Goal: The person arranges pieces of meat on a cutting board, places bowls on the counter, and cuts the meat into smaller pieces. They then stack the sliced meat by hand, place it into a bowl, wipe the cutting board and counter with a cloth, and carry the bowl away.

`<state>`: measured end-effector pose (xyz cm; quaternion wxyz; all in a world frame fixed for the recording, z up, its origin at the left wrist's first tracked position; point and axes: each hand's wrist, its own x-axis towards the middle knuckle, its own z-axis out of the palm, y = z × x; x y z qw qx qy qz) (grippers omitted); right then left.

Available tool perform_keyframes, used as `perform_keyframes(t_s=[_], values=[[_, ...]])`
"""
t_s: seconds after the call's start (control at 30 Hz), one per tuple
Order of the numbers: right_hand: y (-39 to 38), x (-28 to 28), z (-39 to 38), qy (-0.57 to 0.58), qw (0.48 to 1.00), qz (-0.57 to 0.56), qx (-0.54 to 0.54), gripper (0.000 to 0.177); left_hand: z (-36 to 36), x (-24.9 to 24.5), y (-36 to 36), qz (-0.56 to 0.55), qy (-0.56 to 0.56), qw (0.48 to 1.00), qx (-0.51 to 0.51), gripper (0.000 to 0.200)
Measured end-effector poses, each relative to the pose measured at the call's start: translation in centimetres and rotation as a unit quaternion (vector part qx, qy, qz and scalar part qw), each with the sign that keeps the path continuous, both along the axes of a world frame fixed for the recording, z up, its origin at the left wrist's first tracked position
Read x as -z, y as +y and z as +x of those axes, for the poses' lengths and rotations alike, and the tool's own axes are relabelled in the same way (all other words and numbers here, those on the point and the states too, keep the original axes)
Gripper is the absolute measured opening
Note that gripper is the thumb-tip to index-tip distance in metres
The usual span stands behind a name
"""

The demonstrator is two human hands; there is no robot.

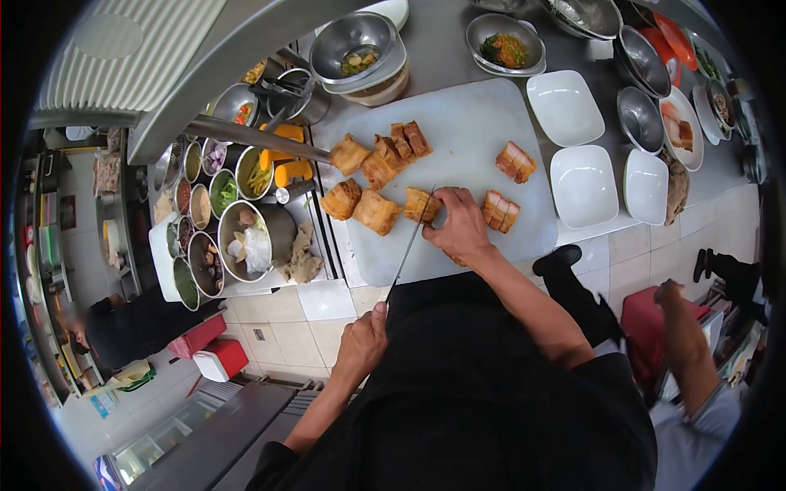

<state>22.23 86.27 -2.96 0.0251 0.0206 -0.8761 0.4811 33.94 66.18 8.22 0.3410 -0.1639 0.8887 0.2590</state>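
My left hand (360,342) is closed around the handle of a long knife (403,260). Its blade reaches up to a piece of crispy pork belly (419,204) on the white cutting board (458,114). Fingers of my right hand (460,225) press on that same piece, right beside the blade; they partly hide it. More browned pork chunks (377,213) lie to the left and above. Two sliced portions, a near one (500,211) and a farther one (516,162), rest at the right of the board.
White square dishes (583,186) stand right of the board. Steel bowls (354,49) with food sit behind it. At left, several steel containers (247,241) hold ingredients beside a folded cloth (301,255). A metal rail (254,137) juts over the counter. Another person's arm (686,352) shows at right.
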Motion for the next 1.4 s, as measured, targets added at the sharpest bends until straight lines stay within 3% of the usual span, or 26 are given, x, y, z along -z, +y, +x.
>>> perform_keyframes(t_s=[0.07, 0.13, 0.23, 0.43, 0.53, 0.67, 0.77, 0.87, 1.0, 1.17, 1.23, 1.3, 1.4], values=[[0.0, 0.2, 0.1, -0.003, 1.0, -0.003, -0.003, 0.05, -0.1, 1.7, 0.1, -0.002, -0.01, 1.0, 0.003, 0.066], [-0.1, 0.4, 0.0, 0.008, 1.0, 0.012, -0.006, 0.049, -0.9, 5.7, 0.7, 0.011, 0.086, 0.994, 0.07, 0.065], [-0.1, 0.3, 0.1, 0.005, 1.0, 0.01, -0.008, 0.049, -4.6, 6.7, 3.2, 0.031, 0.08, 0.996, 0.025, 0.063], [-0.3, 0.3, 0.4, -0.015, 1.0, 0.009, -0.004, 0.062, -3.7, 4.9, 1.3, 0.065, 0.103, 0.992, -0.015, 0.064], [-0.8, -0.6, -0.4, 0.068, 0.994, 0.083, -0.021, 0.071, -0.9, 0.1, -1.8, 0.02, 0.003, 0.995, -0.093, 0.066], [-1.8, 1.1, -1.7, 0.089, 0.986, 0.117, -0.073, 0.072, 4.1, -3.8, -7.7, -0.065, -0.026, 0.982, -0.176, 0.08], [-1.7, 1.8, -1.9, 0.055, 0.985, 0.11, -0.118, 0.062, 5.3, -5.9, -9.4, -0.084, -0.062, 0.962, -0.254, 0.088], [-1.5, 1.5, -1.4, 0.038, 0.982, 0.113, -0.145, 0.064, 5.9, -5.0, -11.0, -0.114, -0.104, 0.954, -0.258, 0.086], [-1.3, 0.9, -0.6, 0.066, 0.984, 0.131, -0.099, 0.067, 4.2, -5.5, -11.6, -0.107, -0.135, 0.958, -0.231, 0.083], [-0.5, -0.2, -0.5, -0.005, 0.99, 0.091, -0.111, 0.079, 0.9, -4.3, -12.9, -0.113, -0.144, 0.966, -0.185, 0.08], [0.2, -1.0, -0.3, -0.024, 0.99, 0.084, -0.112, 0.081, -1.5, -3.5, -12.5, -0.169, -0.012, 0.986, -0.009, 0.066], [0.7, -1.2, -0.1, -0.011, 0.992, 0.099, -0.08, 0.084, -3.3, -3.6, -8.7, -0.204, 0.154, 0.963, 0.088, 0.048], [0.7, -2.7, 0.3, -0.048, 0.98, 0.154, -0.118, 0.083, -6.9, 0.2, -4.5, -0.058, 0.367, 0.903, 0.213, 0.046]])
